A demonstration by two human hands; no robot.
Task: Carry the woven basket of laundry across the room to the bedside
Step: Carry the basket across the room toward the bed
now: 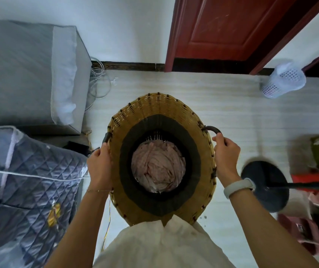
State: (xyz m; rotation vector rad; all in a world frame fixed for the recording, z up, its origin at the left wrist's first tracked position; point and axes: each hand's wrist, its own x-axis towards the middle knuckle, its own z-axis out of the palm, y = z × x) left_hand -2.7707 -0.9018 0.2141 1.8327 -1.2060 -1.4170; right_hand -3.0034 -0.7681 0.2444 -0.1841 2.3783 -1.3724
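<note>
A tall woven basket (154, 105) with a tan rim and a dark inner band sits straight below me, in front of my body. Pink crumpled laundry (157, 167) lies deep inside it. My left hand (99, 165) is closed around the dark handle on the basket's left side. My right hand (227, 155) grips the dark curved handle (211, 129) on the right side; a pale wristband sits on that wrist. Whether the basket's base touches the floor is hidden.
A grey covered appliance (25, 74) and a quilted blue-grey bag (29, 176) stand at the left, with loose cables by the wall. A red door (222, 29) is ahead. A white mesh bin (283, 80), a black round stand base (265, 182) and shoes lie at the right.
</note>
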